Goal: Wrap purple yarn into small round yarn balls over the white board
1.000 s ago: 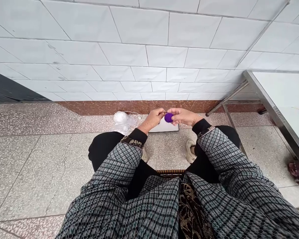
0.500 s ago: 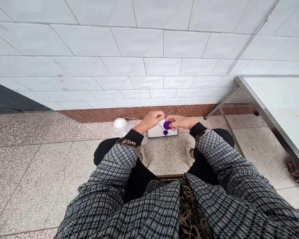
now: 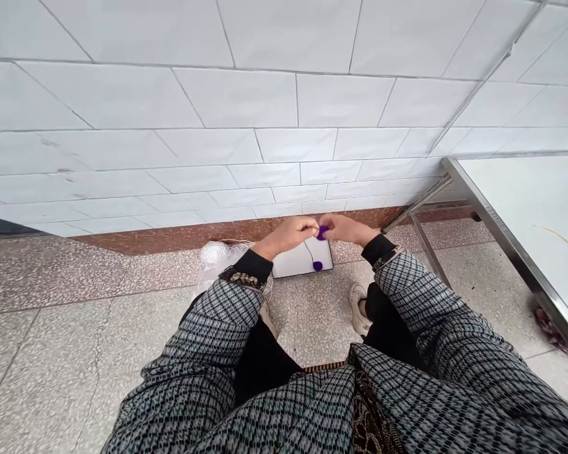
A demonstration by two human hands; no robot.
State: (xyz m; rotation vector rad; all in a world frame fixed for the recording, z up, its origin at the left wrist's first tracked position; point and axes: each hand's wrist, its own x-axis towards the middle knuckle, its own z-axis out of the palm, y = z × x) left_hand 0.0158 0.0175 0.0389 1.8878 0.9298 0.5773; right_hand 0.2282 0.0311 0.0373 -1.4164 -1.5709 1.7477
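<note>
My right hand (image 3: 344, 229) is closed around a small purple knitted-looking piece (image 3: 322, 232), partly hidden by the fingers. Close beside it, my left hand (image 3: 289, 235) pinches thumb and fingers together at the piece's left edge; what lies between them is too small to make out. Below the hands, a small purple yarn ball (image 3: 317, 266) rests on a white, dark-edged board or shallow box (image 3: 291, 262) on the floor. A thin dark strand runs upward from the ball toward my hands.
Left of the board, white yarn (image 3: 213, 253) lies in clear plastic by the wall. A metal-framed table (image 3: 506, 217) stands at the right, with a yellow strand (image 3: 561, 236) on its top. White tiles (image 3: 274, 145) face me, and my shoes (image 3: 360, 309) flank the board.
The purple piece has turned and moved up, more covered by my fingers now. The yarn ball lies farther from my hands, with more strand showing. The camera view has shifted slightly.
</note>
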